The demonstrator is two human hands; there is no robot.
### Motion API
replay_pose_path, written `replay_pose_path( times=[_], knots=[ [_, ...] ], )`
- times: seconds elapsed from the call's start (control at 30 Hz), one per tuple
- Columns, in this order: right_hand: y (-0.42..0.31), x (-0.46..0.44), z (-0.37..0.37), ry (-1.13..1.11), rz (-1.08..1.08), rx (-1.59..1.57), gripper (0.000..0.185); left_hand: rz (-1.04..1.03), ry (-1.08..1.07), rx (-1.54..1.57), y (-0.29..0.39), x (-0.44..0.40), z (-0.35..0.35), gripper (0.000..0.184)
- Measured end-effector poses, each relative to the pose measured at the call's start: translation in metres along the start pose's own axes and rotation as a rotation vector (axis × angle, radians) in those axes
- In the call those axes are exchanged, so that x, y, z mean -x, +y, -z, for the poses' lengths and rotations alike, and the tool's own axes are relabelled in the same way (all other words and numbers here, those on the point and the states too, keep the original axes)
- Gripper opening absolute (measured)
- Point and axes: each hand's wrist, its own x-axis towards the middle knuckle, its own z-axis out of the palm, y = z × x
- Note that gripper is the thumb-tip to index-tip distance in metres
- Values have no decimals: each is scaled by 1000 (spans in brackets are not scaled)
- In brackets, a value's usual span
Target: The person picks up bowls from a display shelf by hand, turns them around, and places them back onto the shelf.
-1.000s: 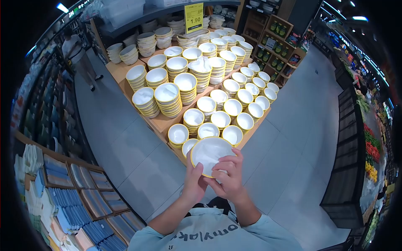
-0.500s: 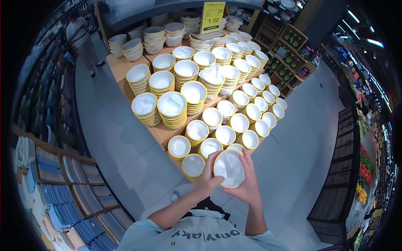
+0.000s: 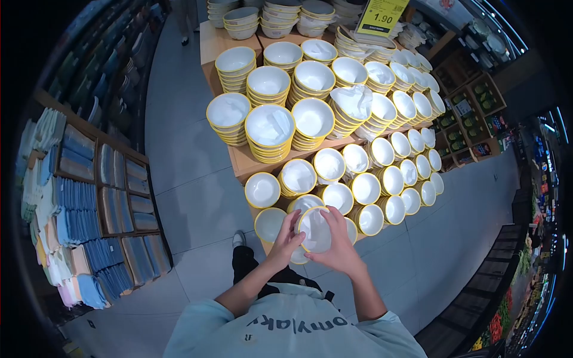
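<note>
A white bowl with a yellow rim (image 3: 315,230) is held between my two hands, over the front corner of the lower display level. My left hand (image 3: 286,243) grips its left side, thumb near the rim. Around its right side curls my right hand (image 3: 341,246), with the thumb low on the bowl. White wrapping or a liner shows inside it. Close behind and beside the held bowl stand stacks of similar bowls (image 3: 337,197), some partly hidden by it and my hands.
A wooden stepped display (image 3: 242,162) carries many bowl stacks, with a yellow price sign (image 3: 382,17) above. Folded towels (image 3: 92,200) fill a shelf at left. Grey floor (image 3: 182,137) runs between them. Wooden crates with jars (image 3: 471,122) stand at right; produce lies at lower right.
The view has swung, so the display sits further right and nearer. The held bowl first tilted and turned in my hands, and now sits closer to the lower stacks.
</note>
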Motion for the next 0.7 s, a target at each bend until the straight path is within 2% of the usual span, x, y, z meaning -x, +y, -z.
replay_pose_path(
  times=[0.07, 0.1, 0.17, 0.2, 0.27, 0.4, 0.6, 0.67, 0.7],
  knots=[
    [1, -20, -11, 49, 67, 83, 115, -156, 135, 67, 5, 6, 16, 52],
    [2, -32, -20, 38, 75, 78, 115, -159, 150, 64, -1, 5, 33, 52],
    [1, -59, -40, 89, 84, 124, 114, -193, 486, -391, -28, -3, 80, 41],
    [-3, -72, -49, 99, 119, 140, 112, -195, 491, -392, -33, -8, 95, 41],
    [-6, -97, -75, 107, 149, 170, 111, -161, 697, -344, -38, -18, 117, 32],
    [-5, -131, -115, 128, 203, 289, 106, -124, 737, -273, -48, -32, 147, 37],
    [4, -152, -148, 161, 179, 409, 99, -135, 642, -182, -60, -41, 165, 48],
    [7, -151, -154, 144, 145, 443, 98, 15, 639, -93, -33, -39, 151, 53],
    [7, -152, -155, 153, 137, 461, 98, 15, 643, -83, -34, -40, 153, 53]
  ],
)
